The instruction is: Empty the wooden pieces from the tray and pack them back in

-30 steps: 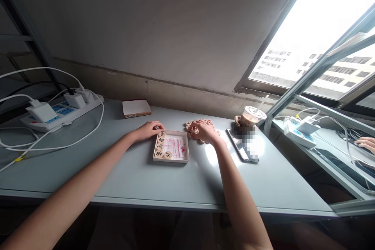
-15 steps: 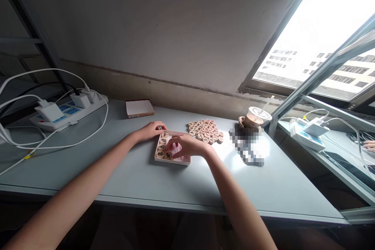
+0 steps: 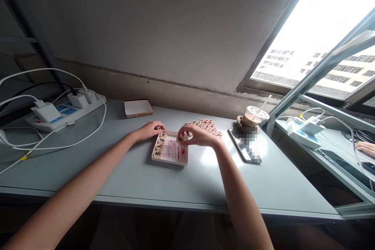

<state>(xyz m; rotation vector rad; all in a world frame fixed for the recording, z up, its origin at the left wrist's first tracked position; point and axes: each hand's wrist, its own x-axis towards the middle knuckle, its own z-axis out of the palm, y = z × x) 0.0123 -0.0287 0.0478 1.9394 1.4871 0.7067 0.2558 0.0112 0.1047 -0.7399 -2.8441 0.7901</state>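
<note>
A shallow white box point(image 3: 170, 161) lies on the table, with several round Chinese chess pieces point(image 3: 159, 146) in a column along its left side. Red grid lines and a red character show on its bare floor. My right hand point(image 3: 195, 134) is above the box's right side, pinching one chess piece point(image 3: 179, 139) between thumb and fingers. My left hand point(image 3: 150, 129) rests by the box's far left corner with curled fingers; something dark and small shows under them, too shaded to name. Beyond my right hand, many more pieces point(image 3: 208, 125) sit grouped flat on the table, partly hidden by it.
A box lid point(image 3: 138, 108) lies near the wall. Power strips point(image 3: 67, 113) with white cables point(image 3: 102, 119) are at left. A phone point(image 3: 244, 148) and a lidded drink cup point(image 3: 255, 117) with a straw stand at right. Another person's hand point(image 3: 366, 147) shows at the far right.
My right hand has lifted a chess piece from the box's near row and moved right and up with it. My left hand stays by the corner. The view has shifted slightly.
</note>
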